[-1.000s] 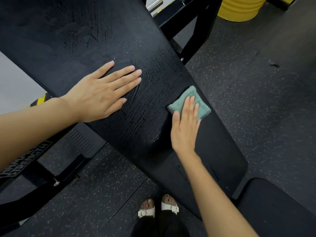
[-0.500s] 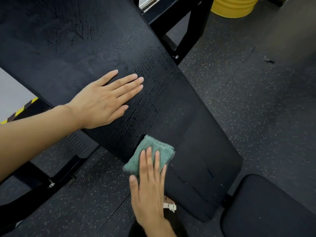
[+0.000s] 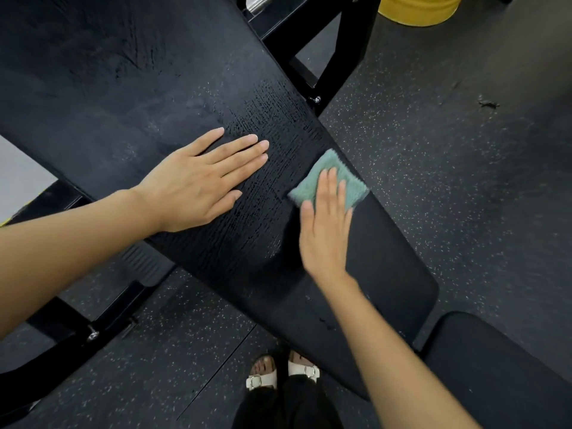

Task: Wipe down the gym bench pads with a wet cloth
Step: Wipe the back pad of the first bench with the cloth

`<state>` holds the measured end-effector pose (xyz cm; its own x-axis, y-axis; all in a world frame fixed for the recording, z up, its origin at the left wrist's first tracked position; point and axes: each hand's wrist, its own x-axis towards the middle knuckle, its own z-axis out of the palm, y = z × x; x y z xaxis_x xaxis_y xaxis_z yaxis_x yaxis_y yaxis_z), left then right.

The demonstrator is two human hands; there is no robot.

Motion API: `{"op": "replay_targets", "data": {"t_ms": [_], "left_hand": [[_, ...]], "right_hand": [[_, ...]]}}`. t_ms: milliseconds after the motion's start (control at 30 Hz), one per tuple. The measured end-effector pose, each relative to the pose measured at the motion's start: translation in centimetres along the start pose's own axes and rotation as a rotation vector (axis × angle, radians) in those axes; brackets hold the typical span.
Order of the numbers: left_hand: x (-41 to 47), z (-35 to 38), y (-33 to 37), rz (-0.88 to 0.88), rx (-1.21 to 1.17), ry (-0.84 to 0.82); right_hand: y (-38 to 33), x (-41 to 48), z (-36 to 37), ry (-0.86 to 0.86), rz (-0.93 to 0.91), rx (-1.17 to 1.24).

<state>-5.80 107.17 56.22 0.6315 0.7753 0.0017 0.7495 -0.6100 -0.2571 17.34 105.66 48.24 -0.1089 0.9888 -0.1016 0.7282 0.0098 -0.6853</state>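
Note:
A long black bench back pad point(image 3: 130, 97) runs diagonally from the upper left to the lower right, with wet streaks across its middle. My left hand point(image 3: 198, 184) lies flat on the pad, fingers straight and together. My right hand point(image 3: 325, 224) presses a folded green cloth point(image 3: 332, 178) flat against the pad near its right edge, fingers straight over the cloth. A second black seat pad point(image 3: 501, 376) sits at the lower right, just past the back pad's end.
Black steel frame legs point(image 3: 328, 51) stand behind the pad and another frame bar point(image 3: 80, 332) lies at the lower left. A yellow drum point(image 3: 418, 7) is at the top right. Speckled rubber floor point(image 3: 464, 181) surrounds the bench. My sandalled feet point(image 3: 281, 373) are below the pad.
My right hand swept the cloth down to the pad's near edge and then back up to its right edge. My left hand stayed flat on the pad.

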Motion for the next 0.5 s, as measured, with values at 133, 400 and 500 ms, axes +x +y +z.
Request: {"op": "replay_targets", "data": {"t_ms": [133, 400, 500], "left_hand": [[0.1, 0.1, 0.1, -0.002, 0.000, -0.003], [0.4, 0.2, 0.2, 0.009, -0.008, 0.007], [0.5, 0.1, 0.2, 0.006, -0.004, -0.009]], "right_hand": [[0.2, 2.7, -1.2, 0.010, 0.048, 0.032], [-1.6, -6.9, 1.4, -0.109, -0.088, 0.004], [-2.3, -10.4, 2.7, -0.159, -0.119, 0.029]]}}
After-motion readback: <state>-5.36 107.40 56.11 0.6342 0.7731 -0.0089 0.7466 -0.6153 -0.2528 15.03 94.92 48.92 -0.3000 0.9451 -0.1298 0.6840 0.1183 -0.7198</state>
